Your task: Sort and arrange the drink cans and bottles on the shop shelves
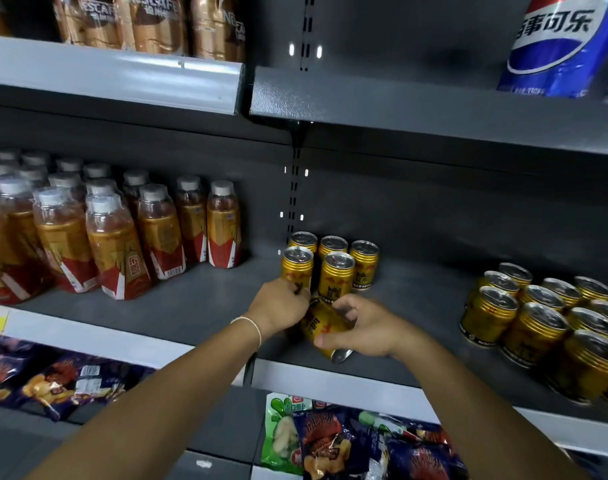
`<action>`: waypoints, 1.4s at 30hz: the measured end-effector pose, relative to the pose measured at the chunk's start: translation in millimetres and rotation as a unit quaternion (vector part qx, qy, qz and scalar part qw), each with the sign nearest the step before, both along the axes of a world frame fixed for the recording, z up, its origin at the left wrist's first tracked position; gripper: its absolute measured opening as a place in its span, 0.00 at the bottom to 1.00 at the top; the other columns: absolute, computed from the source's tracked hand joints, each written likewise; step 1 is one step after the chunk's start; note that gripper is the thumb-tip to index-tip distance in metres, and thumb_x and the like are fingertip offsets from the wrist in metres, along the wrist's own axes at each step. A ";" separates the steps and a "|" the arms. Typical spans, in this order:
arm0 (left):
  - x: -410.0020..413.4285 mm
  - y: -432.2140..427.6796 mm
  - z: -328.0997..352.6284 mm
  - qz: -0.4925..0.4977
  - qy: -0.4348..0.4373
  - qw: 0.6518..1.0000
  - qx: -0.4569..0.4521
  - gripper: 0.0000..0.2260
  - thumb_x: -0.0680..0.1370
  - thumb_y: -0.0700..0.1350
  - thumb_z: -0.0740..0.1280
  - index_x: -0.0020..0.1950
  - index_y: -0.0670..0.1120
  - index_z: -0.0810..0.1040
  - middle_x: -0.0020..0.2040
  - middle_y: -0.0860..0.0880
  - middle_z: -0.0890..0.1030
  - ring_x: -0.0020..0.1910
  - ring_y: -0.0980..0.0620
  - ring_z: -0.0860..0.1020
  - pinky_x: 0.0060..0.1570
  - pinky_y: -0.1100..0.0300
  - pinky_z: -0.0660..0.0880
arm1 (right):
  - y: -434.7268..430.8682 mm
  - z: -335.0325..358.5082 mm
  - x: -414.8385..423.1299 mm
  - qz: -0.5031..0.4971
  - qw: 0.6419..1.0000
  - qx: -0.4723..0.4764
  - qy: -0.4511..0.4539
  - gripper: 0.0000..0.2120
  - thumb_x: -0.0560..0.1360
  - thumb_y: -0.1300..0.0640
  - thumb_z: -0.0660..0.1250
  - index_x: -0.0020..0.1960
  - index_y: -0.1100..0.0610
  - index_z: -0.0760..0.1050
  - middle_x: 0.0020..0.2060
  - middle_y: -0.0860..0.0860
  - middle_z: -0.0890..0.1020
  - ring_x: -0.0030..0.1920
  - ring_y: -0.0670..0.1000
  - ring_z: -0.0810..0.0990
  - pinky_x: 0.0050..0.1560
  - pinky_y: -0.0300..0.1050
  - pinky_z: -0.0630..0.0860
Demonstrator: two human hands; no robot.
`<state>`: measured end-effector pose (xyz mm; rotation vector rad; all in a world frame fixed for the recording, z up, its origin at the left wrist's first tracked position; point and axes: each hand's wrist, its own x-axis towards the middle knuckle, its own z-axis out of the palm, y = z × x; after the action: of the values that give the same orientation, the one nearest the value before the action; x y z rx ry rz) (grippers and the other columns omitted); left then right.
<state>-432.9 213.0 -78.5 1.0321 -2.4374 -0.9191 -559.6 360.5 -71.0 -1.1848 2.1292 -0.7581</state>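
Several gold drink cans (336, 268) stand upright in a small group at the back of the grey middle shelf (198, 306). My left hand (278, 306) has its fingers curled round the bottom of the front-left can (297, 266) of that group. My right hand (361, 329) grips another gold can (321, 325), which is tilted with its base pointing toward the shelf's front edge. A larger cluster of gold cans (544, 320) stands on the same shelf at the right.
Brown tea bottles (119, 233) with white caps fill the shelf's left part. The shelf above holds coffee bottles (157, 22) and a big blue cola bottle (558, 43). Snack bags (347, 441) lie on the shelf below.
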 end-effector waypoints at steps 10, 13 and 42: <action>-6.5 22.4 1.2 -0.078 0.065 0.995 0.012 0.06 0.79 0.41 0.64 0.50 0.50 0.79 0.47 0.50 0.81 0.42 0.51 0.80 0.42 0.60 0.79 | 32.5 1.7 -15.7 -0.113 0.991 -0.059 -0.041 0.39 0.50 0.46 0.83 0.58 0.47 0.73 0.51 0.50 0.82 0.48 0.50 0.84 0.47 0.47 0.82; -15.3 33.1 2.1 -0.128 0.038 0.991 0.011 0.19 0.76 0.36 0.65 0.65 0.49 0.75 0.61 0.47 0.79 0.58 0.47 0.78 0.58 0.55 0.77 | 45.9 7.6 -25.5 -0.153 0.981 -0.095 -0.071 0.38 0.56 0.52 0.84 0.62 0.48 0.72 0.51 0.55 0.82 0.47 0.53 0.85 0.46 0.48 0.83; -19.9 29.2 -9.5 -0.131 0.060 0.983 -0.117 0.13 0.77 0.43 0.68 0.63 0.47 0.78 0.57 0.49 0.82 0.55 0.50 0.79 0.56 0.57 0.77 | 32.5 18.9 -25.2 -0.155 0.929 -0.095 0.323 0.30 0.73 0.50 0.72 0.73 0.51 0.67 0.65 0.52 0.76 0.67 0.55 0.70 0.66 0.49 0.70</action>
<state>-452.9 242.2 -88.0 0.5681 -2.5419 -0.7233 -584.8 393.0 -52.1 -1.3473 2.8953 -0.7976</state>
